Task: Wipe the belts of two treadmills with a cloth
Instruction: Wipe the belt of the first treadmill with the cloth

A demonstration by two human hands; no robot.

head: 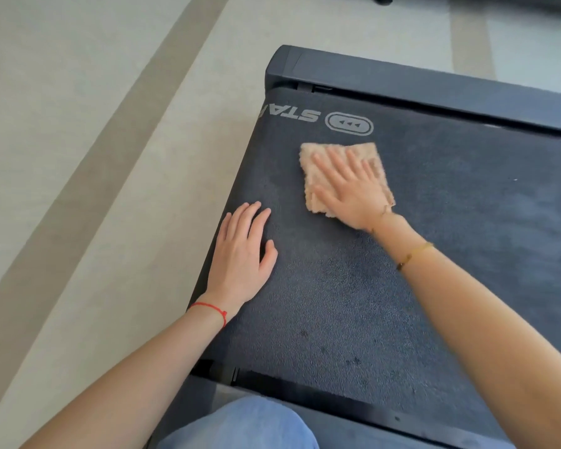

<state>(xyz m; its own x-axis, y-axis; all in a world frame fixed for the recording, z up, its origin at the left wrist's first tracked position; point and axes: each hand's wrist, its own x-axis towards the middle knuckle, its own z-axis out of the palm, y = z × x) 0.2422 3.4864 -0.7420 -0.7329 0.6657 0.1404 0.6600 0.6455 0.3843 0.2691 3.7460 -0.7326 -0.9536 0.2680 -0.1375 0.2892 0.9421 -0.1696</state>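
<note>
Flat on the treadmill belt (370,303), right hand (353,192) presses tan cloth (318,157), left hand (243,254) open beside it, pale floor (78,157) around.

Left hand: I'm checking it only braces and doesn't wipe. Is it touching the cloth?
Apart. The head view shows the left hand flat on the belt, with bare belt between it and the cloth.

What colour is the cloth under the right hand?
Light beige-tan cloth, seen in the head view.

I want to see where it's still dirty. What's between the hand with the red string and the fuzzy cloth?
Only bare belt. In the head view, nothing lies between the left hand, flat on the belt, and the cloth under the right hand.
</note>
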